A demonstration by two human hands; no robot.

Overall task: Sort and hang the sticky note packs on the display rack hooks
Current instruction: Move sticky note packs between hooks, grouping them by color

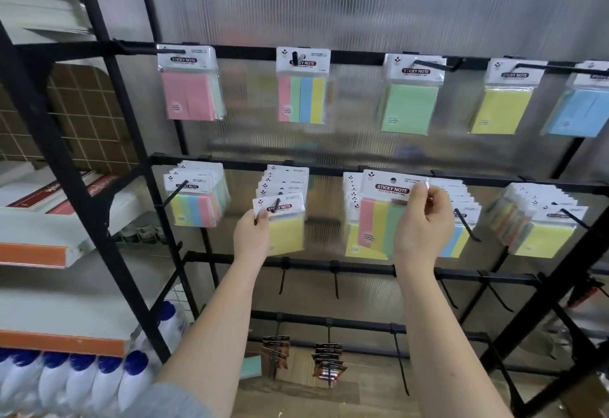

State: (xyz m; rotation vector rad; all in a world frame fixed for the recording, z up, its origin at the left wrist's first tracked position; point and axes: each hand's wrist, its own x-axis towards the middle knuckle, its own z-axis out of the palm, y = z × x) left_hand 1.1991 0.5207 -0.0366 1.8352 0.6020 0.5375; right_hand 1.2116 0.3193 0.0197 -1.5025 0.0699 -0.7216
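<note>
Striped pack (382,220) in right hand (423,223)

The display rack (329,167) and its hooks (468,225) are made of matt black metal. The sticky note packs (385,216) are wrapped in clear, glossy plastic film, with white printed card headers and matt pastel paper seen inside. The back wall (329,2) is formed by ribbed, translucent plastic sheet with a dull sheen. The bottles (108,381) at lower left are of smooth, glossy white plastic with blue caps.
</note>
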